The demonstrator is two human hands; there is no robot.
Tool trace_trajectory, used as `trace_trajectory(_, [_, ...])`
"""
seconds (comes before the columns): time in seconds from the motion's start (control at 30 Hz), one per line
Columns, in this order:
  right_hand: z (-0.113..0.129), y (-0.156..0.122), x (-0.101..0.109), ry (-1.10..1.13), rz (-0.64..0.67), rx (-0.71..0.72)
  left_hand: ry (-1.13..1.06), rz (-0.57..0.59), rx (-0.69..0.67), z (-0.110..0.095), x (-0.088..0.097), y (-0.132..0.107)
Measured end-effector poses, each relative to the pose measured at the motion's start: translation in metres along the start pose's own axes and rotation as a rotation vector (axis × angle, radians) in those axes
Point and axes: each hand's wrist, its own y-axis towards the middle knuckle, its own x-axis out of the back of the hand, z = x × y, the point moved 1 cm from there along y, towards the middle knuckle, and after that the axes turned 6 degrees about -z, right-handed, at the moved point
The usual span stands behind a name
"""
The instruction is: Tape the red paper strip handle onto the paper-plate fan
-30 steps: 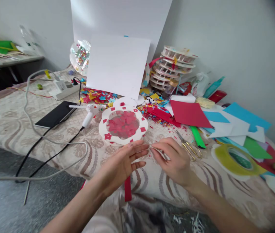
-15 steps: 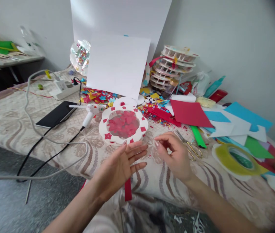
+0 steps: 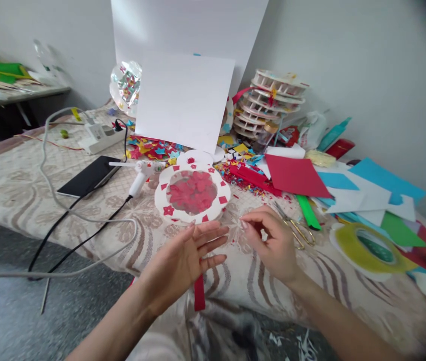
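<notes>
White paper ring (image 3: 192, 194) with red flower bits sits flat on the cloth, just beyond both hands. Left hand (image 3: 186, 258) spread flat, holding nothing, red strip (image 3: 199, 293) below it. Right hand (image 3: 271, 240) fingertips curled together; contents can't tell. Scissors (image 3: 295, 228) just beside it

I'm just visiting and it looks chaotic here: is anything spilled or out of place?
Yes. Small coloured paper scraps lie strewn behind the white ring with red pieces, and cords trail off the table edge toward the floor. A red strip hangs over the edge below the left hand. The scissors lie open by the right hand.
</notes>
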Motion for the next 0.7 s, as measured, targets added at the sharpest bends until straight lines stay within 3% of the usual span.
trace_trajectory(0.2, [0.004,-0.002,0.004,0.098,0.099,0.001,0.158,-0.05,-0.006,-0.005,0.004,-0.002])
trace_trajectory(0.33, [0.008,-0.006,0.004,0.092,0.057,-0.003,0.146,-0.024,-0.052,-0.005,0.0,-0.004])
trace_trajectory(0.57, [0.016,-0.016,-0.006,-0.212,-0.105,0.337,0.033,0.036,-0.036,0.008,-0.009,-0.007])
trace_trajectory(0.7, [0.015,-0.017,-0.011,-0.35,-0.131,0.397,0.003,0.023,-0.035,0.011,-0.015,-0.007])
